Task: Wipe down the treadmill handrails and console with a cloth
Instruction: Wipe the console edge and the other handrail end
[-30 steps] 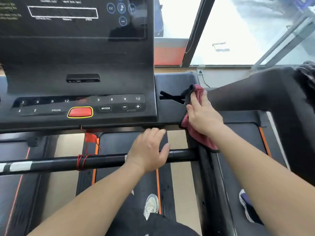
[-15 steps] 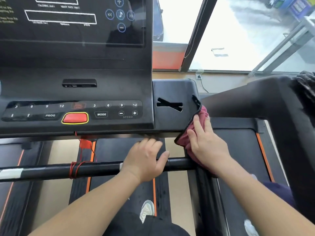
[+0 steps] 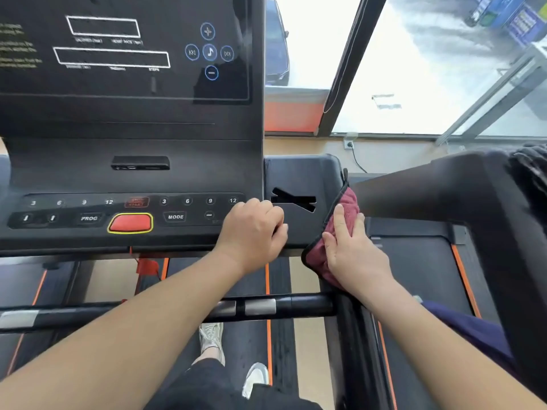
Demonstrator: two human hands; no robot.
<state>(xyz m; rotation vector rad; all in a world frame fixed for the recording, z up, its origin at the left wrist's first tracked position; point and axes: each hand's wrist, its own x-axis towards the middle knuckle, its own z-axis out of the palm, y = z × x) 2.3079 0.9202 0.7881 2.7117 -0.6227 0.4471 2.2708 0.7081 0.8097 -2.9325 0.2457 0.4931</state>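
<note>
The black treadmill console [image 3: 133,173] fills the upper left, with a button strip and a red stop button [image 3: 130,222]. My right hand [image 3: 353,253] presses a dark red cloth [image 3: 344,208] flat against the right edge of the console's side tray [image 3: 299,179]. My left hand [image 3: 253,232] rests curled on the console's front lip, over the right end of the button strip, holding nothing I can see. The black crossbar handrail [image 3: 307,306] runs across below both forearms. The right handrail [image 3: 355,350] descends from under the cloth.
A neighbouring treadmill's thick black arm [image 3: 444,187] rises close on the right, and dark fabric [image 3: 529,164] lies on it. Big windows [image 3: 429,69] are behind. My shoes [image 3: 211,338] stand on the belt below. A red safety cord [image 3: 146,267] hangs under the console.
My left hand let go of the crossbar and moved up onto the console's front edge. My right hand slid the cloth down the tray's right side, then stayed there.
</note>
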